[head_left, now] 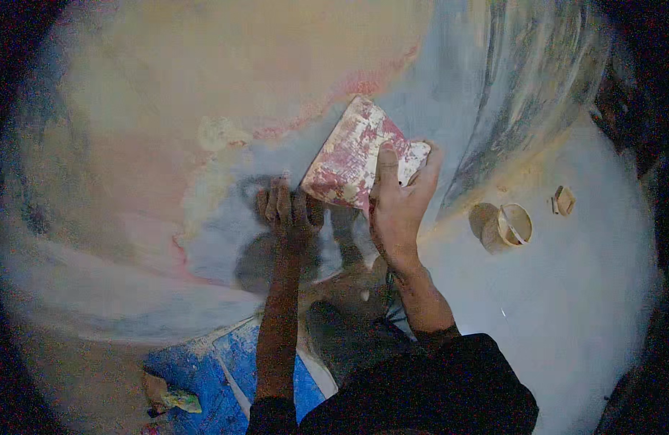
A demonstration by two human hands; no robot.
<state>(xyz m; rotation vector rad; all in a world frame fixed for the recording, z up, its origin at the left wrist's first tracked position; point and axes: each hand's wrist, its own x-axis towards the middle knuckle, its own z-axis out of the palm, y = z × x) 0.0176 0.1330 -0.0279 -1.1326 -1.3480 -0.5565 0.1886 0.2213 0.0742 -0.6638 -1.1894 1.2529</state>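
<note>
A wedge-shaped board (352, 156), mottled pink-red and white, is gripped in my right hand (403, 203), thumb across its face. Its lower left corner is beside my left hand (287, 206), which lies in shadow with slightly bent fingers against the painted surface (131, 101). That surface carries soft areas of cream, pink, pale blue and grey, with dark streaks at the upper right.
At the right, a small round pale container (506, 235) has a light strip across it, and a small tan angular piece (564, 201) sits beside it. At the bottom left lie a paint-marked blue board (180, 377) and crumpled scraps (178, 399). My dark clothing fills the bottom centre.
</note>
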